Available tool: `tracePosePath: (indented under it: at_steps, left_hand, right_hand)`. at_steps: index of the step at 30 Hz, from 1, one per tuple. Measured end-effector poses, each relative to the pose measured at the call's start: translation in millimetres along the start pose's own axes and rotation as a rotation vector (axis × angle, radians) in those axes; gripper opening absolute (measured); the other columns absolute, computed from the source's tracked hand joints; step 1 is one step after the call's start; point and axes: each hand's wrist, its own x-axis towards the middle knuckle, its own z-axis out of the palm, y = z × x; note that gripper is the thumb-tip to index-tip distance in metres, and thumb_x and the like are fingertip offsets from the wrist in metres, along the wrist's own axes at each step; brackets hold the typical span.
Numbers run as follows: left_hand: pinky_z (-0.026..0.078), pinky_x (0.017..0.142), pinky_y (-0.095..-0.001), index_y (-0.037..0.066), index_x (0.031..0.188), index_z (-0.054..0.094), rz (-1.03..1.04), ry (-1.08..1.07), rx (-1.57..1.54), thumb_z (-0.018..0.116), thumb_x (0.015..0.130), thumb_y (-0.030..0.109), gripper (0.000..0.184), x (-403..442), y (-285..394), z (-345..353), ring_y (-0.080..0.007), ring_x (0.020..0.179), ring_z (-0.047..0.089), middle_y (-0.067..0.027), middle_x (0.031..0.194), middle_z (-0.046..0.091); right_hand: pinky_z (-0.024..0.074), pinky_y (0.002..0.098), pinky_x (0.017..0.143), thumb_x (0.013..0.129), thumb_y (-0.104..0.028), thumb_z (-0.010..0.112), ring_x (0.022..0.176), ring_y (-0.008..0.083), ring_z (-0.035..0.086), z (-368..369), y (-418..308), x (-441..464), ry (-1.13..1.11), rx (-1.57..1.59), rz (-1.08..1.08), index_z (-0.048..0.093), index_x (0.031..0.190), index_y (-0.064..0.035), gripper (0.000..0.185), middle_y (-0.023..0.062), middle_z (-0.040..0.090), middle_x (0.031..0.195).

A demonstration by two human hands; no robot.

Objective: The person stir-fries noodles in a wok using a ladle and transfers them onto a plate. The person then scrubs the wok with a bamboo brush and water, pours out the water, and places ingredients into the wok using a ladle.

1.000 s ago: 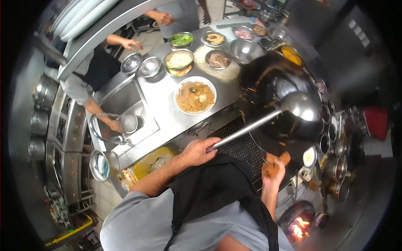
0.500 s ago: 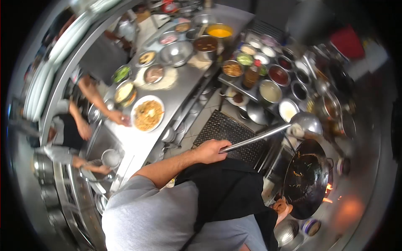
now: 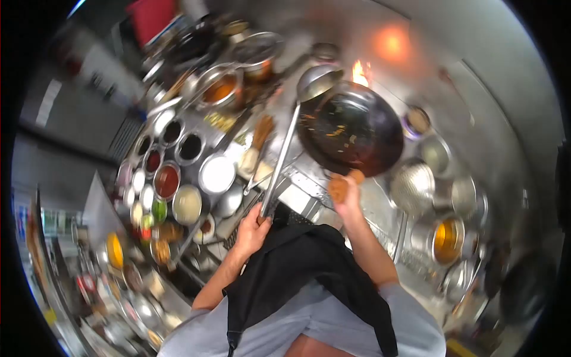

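Note:
My left hand [image 3: 253, 230] is closed round the handle end of a long steel ladle [image 3: 284, 149]. The ladle's bowl is at the far left rim of a dark wok [image 3: 372, 128]; whether they touch I cannot tell. A few yellowish food scraps cling to the wok's dark, shiny inside. At the near rim, my right hand [image 3: 351, 196] grips the wok through an orange-brown cloth [image 3: 338, 189], which hides the part under it. Flames [image 3: 360, 74] show just behind the wok's far edge.
To the left stand containers of red sauce [image 3: 167, 180], white contents [image 3: 217, 175] and pale liquid [image 3: 188, 204], near a brush [image 3: 260, 132]. A perforated strainer [image 3: 412, 185] and a pot of yellow liquid [image 3: 447, 239] are at the right.
The view has swung from the counter, with its noodle plate and other people, round to the stove. The ladle's bowl is now beside the wok's rim. Both hands keep their holds.

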Motion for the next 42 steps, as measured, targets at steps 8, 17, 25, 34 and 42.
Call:
tracePosePath:
  at_steps: [8,17,25,34,42]
  left_hand:
    - [0.052,0.081,-0.0538,0.007,0.147,0.042,0.408,-0.467,0.398,0.056,0.090,0.011,0.059,212.9,130.3,25.5,-0.0487,0.093,0.066,-0.0308,0.096,0.067]
    - [0.051,0.100,-0.0506,0.003,0.149,0.042,0.800,-0.705,1.121,0.036,0.103,0.021,0.050,384.8,216.7,309.0,-0.0421,0.116,0.064,-0.0280,0.125,0.065]
    - [0.058,0.065,-0.0486,-0.002,0.106,0.066,0.551,-0.805,0.862,0.051,0.086,0.005,0.026,372.3,241.3,373.8,-0.0415,0.069,0.071,-0.0253,0.080,0.071]
    - [0.049,0.082,-0.0436,-0.002,0.141,0.046,0.437,-0.699,0.352,0.054,0.091,0.015,0.053,189.3,154.8,439.3,-0.0382,0.093,0.063,-0.0257,0.103,0.066]
    - [0.045,0.048,-0.0315,0.006,0.085,0.051,-0.809,-0.929,-0.821,0.053,0.092,0.005,0.006,162.7,199.0,630.9,-0.0174,0.054,0.055,-0.0067,0.069,0.055]
  right_hand:
    - [0.0582,0.0414,0.079,0.096,-0.028,0.059,0.089,0.0275,0.069,42.1,40.7,70.9,0.025,0.083,-0.106,0.059,0.116,0.0041,0.038,0.0147,0.068,0.102]
    - [0.0517,0.0317,0.090,0.097,-0.049,0.065,0.101,0.0161,0.063,-35.3,22.5,-98.0,0.522,-0.180,-0.432,0.059,0.125,-0.0001,0.056,0.0077,0.065,0.112]
    - [0.0582,0.0374,0.080,0.103,-0.048,0.054,0.091,0.0231,0.069,-195.1,96.0,-278.7,0.796,0.198,-0.511,0.057,0.124,0.0002,0.053,0.0120,0.068,0.105]
    - [0.0534,0.0382,0.093,0.102,-0.053,0.050,0.106,0.0244,0.064,-276.2,75.1,-317.7,0.742,0.301,-0.475,0.051,0.134,-0.0003,0.061,0.0140,0.062,0.119]
    - [0.0444,0.0385,0.106,0.103,-0.050,0.052,0.123,0.0242,0.056,-265.3,86.7,-385.3,1.034,0.321,-0.514,0.046,0.142,0.0003,0.064,0.0122,0.057,0.135]
